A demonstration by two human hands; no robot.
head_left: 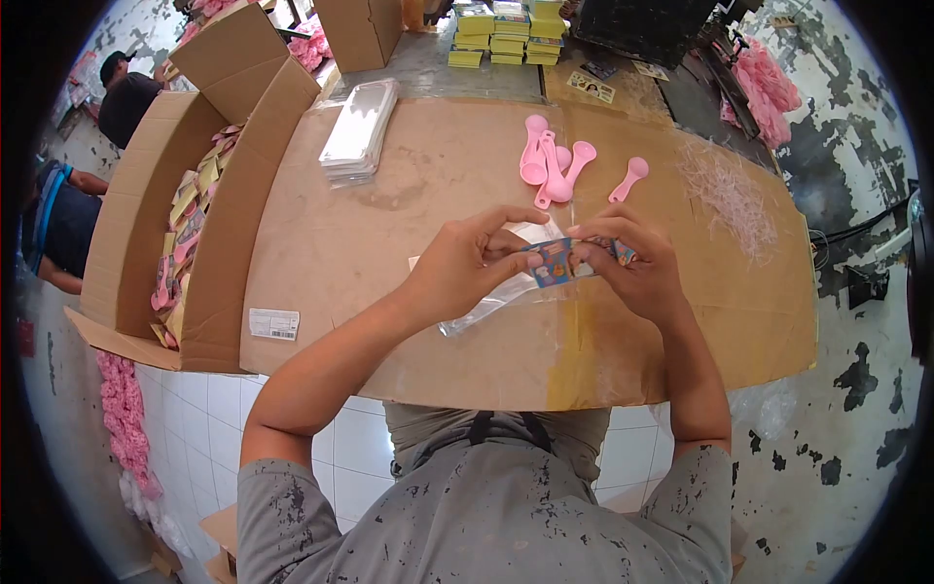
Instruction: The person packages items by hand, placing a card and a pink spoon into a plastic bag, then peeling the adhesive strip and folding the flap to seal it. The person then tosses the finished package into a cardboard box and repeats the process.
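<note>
- apparently both hands are closed in pinches above the cardboard sheet (321, 253), just beyond the person's lap.
- the left hand (472, 258) grips the left end of a printed card (553, 266) between thumb and fingers; the right hand (637, 268) grips it farther right, covering part of it.
- the card looks light, thin and springy, likely to crease; its edges seem the safest hold.
- a clear bag (477, 313) lies under the hands; whether fingers also catch it, i cannot tell. it looks limp and slippery, probably best taken by its edge.
- beyond, pink scoops (555, 183) lie bunched, one apart to the right.
- farther off stand yellow-edged stacks (507, 34).
</note>
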